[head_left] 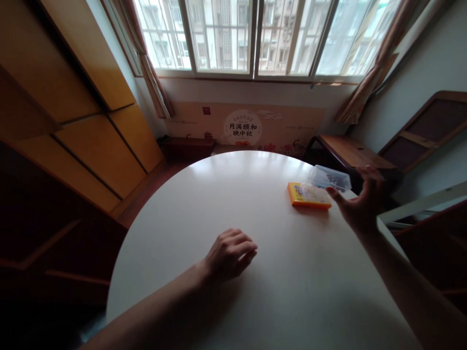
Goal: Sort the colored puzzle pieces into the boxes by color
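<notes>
My left hand (231, 253) rests on the white round table (175, 233), its fingers loosely curled together and nothing visible in them. To the right, my right hand (361, 201) hovers by the table's edge with thumb and fingers spread apart. Just left of its thumb lies a flat yellow and orange box (309, 196) with dark printing and a pale, see-through-looking part on top. Behind that box stands a clear plastic container (332, 177) with something dark showing in or through it. Whether the thumb touches the box I cannot tell.
Beyond the table, a wooden bench or low table (352, 150) stands at the right. Yellow-brown cabinets (102, 150) line the left side. A printed banner (200, 119) hangs under the barred window (222, 39), with curtains (148, 73) at its sides.
</notes>
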The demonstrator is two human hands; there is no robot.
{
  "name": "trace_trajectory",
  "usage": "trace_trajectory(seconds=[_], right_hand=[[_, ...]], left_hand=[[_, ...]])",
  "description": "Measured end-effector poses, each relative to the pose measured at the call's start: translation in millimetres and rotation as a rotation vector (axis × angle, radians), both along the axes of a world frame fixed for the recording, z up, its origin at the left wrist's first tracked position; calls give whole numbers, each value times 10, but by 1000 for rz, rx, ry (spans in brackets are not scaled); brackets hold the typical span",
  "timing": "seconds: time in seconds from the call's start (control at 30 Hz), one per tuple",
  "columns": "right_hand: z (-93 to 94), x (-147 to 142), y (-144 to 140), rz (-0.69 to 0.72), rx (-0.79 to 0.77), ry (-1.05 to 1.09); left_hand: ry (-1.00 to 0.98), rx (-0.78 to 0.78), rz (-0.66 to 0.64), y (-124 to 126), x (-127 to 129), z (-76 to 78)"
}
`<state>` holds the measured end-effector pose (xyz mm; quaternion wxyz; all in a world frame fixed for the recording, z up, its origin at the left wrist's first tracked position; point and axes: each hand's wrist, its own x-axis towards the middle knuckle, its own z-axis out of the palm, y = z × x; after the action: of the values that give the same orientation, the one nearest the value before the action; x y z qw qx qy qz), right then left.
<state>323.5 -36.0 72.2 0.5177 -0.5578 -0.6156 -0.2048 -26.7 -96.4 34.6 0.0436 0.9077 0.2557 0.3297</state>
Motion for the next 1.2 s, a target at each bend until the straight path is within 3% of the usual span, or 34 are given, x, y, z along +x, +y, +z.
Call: trace_trajectory(seconds=[0.13, 0.27, 0.4, 0.5, 0.57, 0.63, 0.73, 0.83, 0.93, 1.0, 1.2], right_hand=[[13, 252, 238, 75, -236, -63], [-73, 305, 221, 169, -475, -12], [-97, 229, 114, 168, -394, -43], [-84, 37, -7, 177, -232, -44], [-98, -192, -116, 279, -210, -55], [-144, -482, -230, 386, -251, -48], [-270, -913, -346, 599, -461, -29], [-420, -1198, -317, 780, -636, 28], [-555, -1301, -145, 861, -698, 106], [-626, -1296, -3, 900, -728, 135], [-723, -1200, 202, 948, -777, 202]], left_hand=[[100, 140, -149, -331, 298, 62], [130, 274, -258, -457, 503, 3], [135, 207, -225, -397, 498, -65], [91, 149, -162, -308, 430, -28], [55, 154, -124, -222, 375, 16], [-8, 184, -70, -104, 313, 52], [-153, 190, 118, 123, 218, 78], [-161, 34, 142, 366, 142, 72], [-105, -143, -5, 572, 99, 20], [-97, -175, -1, 679, 89, -33], [2, -61, 34, 872, 116, -166]])
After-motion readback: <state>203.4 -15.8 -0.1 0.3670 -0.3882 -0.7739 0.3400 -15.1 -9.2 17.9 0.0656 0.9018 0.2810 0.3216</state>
